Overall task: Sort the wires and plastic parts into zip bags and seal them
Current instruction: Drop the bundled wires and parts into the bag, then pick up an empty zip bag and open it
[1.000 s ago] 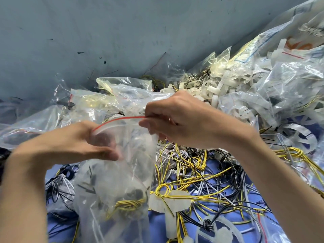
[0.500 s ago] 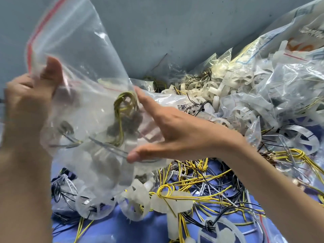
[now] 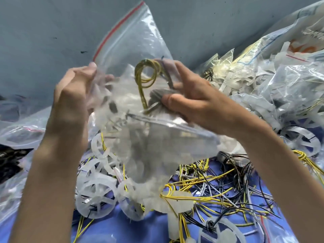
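I hold a clear zip bag [image 3: 138,42] with a red seal strip up in the air, its seal edge slanting to the upper right. Inside it lie a coil of yellow wire [image 3: 146,74], dark wire and pale plastic parts. My left hand [image 3: 77,92] grips the bag's left edge near the seal. My right hand [image 3: 189,99] pinches the bag's right side between thumb and fingers, around the wire bundle. Below the bag, loose yellow, black and white wires [image 3: 210,186] and white plastic wheels [image 3: 96,195] lie on the blue surface [image 3: 140,230].
A heap of clear bags with white plastic parts [image 3: 263,81] fills the right side. More filled bags [image 3: 19,135] lie at the left. A grey wall [image 3: 52,32] rises behind.
The bag was at the pile with both hands at its red seal; it has been lifted and turned. My right hand went from flat against it to pinching its right side.
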Demonstrator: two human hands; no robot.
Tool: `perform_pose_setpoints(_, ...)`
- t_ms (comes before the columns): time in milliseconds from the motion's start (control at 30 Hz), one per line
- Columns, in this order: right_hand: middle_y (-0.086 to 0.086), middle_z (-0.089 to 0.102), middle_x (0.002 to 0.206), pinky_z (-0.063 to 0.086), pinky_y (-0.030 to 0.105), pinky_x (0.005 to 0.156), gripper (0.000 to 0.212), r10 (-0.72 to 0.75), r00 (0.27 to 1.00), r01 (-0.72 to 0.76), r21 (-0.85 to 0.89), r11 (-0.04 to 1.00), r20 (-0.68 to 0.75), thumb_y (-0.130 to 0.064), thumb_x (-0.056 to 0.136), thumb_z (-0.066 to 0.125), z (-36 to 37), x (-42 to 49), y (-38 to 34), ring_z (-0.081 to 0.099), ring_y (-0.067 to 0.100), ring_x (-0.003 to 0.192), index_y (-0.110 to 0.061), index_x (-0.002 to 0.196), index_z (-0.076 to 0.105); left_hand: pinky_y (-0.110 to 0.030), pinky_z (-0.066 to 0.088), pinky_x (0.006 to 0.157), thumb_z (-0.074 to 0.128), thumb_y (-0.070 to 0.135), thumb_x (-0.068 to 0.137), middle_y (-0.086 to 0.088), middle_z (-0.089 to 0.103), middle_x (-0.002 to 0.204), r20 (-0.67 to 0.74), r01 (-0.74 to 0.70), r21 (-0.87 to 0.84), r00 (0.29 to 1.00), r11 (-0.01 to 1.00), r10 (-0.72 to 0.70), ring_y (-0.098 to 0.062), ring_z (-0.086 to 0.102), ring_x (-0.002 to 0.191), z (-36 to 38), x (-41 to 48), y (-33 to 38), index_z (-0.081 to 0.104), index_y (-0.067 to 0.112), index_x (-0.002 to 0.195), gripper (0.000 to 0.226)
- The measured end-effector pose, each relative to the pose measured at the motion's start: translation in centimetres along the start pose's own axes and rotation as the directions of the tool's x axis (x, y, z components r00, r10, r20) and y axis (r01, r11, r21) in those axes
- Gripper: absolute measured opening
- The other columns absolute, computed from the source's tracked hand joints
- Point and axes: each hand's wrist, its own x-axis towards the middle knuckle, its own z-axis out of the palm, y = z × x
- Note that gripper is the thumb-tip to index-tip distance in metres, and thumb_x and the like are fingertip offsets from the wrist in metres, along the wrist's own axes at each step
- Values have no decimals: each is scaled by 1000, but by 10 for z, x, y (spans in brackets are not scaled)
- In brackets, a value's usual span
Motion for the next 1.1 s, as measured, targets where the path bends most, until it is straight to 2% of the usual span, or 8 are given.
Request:
perform_pose_setpoints(167,-1,53,114,46,31,95,46,121,980,-74,274,959,-158,-8,92,53,-32,7,18,54,16,93,-10,134,34,-23,45,77,50,41,78,12,67,86,-32,42,79,999,996,-40,-2,62,78,3,-3,0,55,26,90,19)
perform_pose_setpoints(300,-5,63,90,52,19,52,27,212,882,-86,299,950,-421,-14,94,54,-68,0,35,61,3,67,-26,114,41,-22,46,76,49,40,79,10,67,91,-42,35,100,999,994,-31,-3,63,80,2,-3,1,54,27,91,18)
perform_pose_setpoints(433,9,64,116,56,34,71,58,311,732,-303,118,946,-606,-26,94,57,-93,-10,67,67,17,93,-24,142,25,-22,46,77,50,39,80,12,67,90,-27,33,122,999,992,-30,-4,64,80,1,-3,1,54,29,89,14)
perform_pose_setpoints(600,30,51,125,40,49,100,90,541,535,-823,-258,505,-648,-29,93,57,-96,-33,108,52,41,112,-15,150,-12,-22,46,76,51,38,80,12,68,89,-26,38,111,999,993,-35,-4,65,81,2,-4,3,55,28,90,15)
perform_pose_setpoints(733,17,27,138,38,51,95,90,267,695,-706,-566,424,-667,-31,83,68,-89,-20,107,29,37,124,-23,149,8,-25,45,80,51,36,80,11,66,90,-11,46,118,999,992,-45,-5,65,80,6,-4,1,54,28,89,12)
perform_pose_setpoints(833,1,6,152,21,62,105,80,280,849,-527,-735,427,-447,-52,79,67,-74,-9,109,5,28,138,-38,144,23,-23,45,78,51,37,77,11,66,89,-1,46,126,999,991,-46,-5,65,79,8,-4,0,54,29,87,13)
perform_pose_setpoints(967,2,-7,159,2,62,110,69,595,760,-553,-742,378,-262,-50,86,58,-64,-19,138,-5,30,144,-47,144,21,-22,44,74,52,37,77,11,67,88,19,43,139,999,989,-46,-2,65,75,9,-4,-2,55,29,87,14)
perform_pose_setpoints(1100,9,-7,159,12,59,114,62,644,731,-569,-722,393,-225,-29,96,50,-72,-20,145,0,31,145,-47,145,15,-27,46,77,52,41,77,7,68,91,122,41,314,989,949,-83,-3,66,72,2,0,-8,57,29,87,17)
